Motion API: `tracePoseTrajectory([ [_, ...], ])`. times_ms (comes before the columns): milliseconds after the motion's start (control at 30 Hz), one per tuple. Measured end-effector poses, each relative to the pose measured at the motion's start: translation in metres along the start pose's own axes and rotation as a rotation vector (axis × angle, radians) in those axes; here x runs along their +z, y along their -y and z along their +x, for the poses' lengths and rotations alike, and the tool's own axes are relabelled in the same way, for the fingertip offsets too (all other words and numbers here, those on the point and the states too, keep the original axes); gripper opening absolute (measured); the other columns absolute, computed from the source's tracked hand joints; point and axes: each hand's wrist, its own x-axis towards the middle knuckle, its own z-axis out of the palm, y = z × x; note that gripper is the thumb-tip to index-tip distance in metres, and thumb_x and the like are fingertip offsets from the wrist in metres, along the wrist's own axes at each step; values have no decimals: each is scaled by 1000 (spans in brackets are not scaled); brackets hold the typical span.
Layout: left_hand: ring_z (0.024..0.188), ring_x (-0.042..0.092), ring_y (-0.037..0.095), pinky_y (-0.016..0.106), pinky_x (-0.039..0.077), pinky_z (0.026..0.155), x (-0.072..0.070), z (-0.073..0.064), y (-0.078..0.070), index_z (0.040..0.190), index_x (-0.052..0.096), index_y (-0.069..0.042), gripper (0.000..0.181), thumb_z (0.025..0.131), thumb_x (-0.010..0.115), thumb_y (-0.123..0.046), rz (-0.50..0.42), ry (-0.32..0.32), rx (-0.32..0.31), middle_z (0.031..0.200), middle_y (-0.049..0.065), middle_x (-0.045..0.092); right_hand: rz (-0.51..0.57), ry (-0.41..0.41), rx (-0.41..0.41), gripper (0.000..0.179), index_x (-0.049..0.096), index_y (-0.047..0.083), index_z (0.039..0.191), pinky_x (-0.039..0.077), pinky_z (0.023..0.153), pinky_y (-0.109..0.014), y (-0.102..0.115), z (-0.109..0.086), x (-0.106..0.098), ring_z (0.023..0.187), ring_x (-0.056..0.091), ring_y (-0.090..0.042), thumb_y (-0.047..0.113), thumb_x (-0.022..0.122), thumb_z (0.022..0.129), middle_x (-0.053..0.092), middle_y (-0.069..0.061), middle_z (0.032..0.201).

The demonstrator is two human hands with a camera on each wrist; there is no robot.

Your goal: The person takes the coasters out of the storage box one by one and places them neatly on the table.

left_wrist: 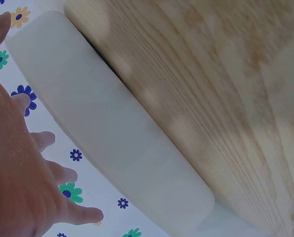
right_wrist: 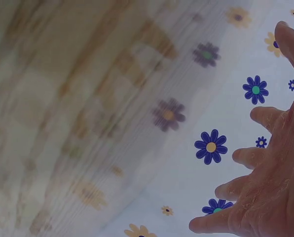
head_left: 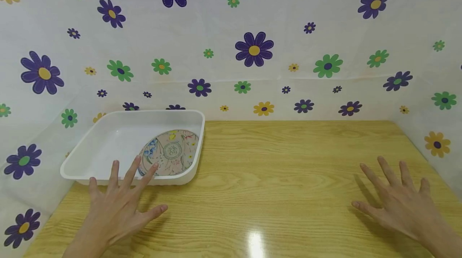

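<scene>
A white plastic tray (head_left: 108, 127) stands at the left of the wooden table. Inside it, against the right side, lies a round flat disc (head_left: 184, 152) patterned with flowers and a central emblem; whether it is a plate or a lid I cannot tell. My left hand (head_left: 117, 210) is spread at the tray's front edge, its fingertips overlapping the rim in the head view, and it holds nothing. In the left wrist view the tray's outer wall (left_wrist: 112, 123) lies beyond the fingers. Far to the right, my right hand (head_left: 404, 202) is spread over the table, holding nothing.
The light wooden table (head_left: 288, 178) reaches back to a white sheet (head_left: 223, 21) printed with purple, green and yellow flowers. That sheet also rises along the left and right sides. A bright reflection shows near the table's front.
</scene>
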Motion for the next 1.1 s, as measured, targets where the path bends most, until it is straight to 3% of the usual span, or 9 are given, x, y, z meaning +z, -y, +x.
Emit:
tracePoseTrajectory([
  [267,148,15,64,92,3,102,1,1,1,163,24,-35,99,83,47,-88,-9,-5,6,172,16,14,0,-2,-1,100,28,22,161,18,93,-94,0,0,1,136,22,-74,81,56,86,24,-33,162],
  [367,148,20,61,92,7,102,0,1,3,160,31,-34,94,84,50,-86,-20,-22,11,170,17,22,10,4,1,99,29,21,161,17,93,-94,0,-1,1,137,22,-73,80,56,86,24,-33,162],
  [533,136,46,53,85,32,99,-1,6,9,150,50,-29,70,91,65,-63,-99,-132,42,154,17,49,21,-16,-17,98,32,20,159,20,94,-93,2,0,1,136,28,-70,79,58,85,30,-33,159],
  [733,109,68,42,70,51,84,2,10,17,126,71,-20,39,89,79,-31,-168,-314,123,123,11,72,44,-101,-79,91,48,15,149,38,87,-84,9,6,-4,128,44,-62,75,66,83,41,-30,152],
  [900,91,72,37,64,56,74,5,12,18,116,76,-20,31,85,81,-25,-150,-416,150,102,6,75,76,-177,-130,83,56,15,144,48,83,-75,17,13,-11,122,53,-57,70,70,83,49,-28,146],
  [1100,93,70,41,73,50,73,7,13,12,112,75,-23,24,88,79,-25,-177,-419,115,102,4,75,135,-122,-148,79,54,14,145,53,74,-70,26,21,-21,122,54,-58,67,67,88,48,-29,147],
])
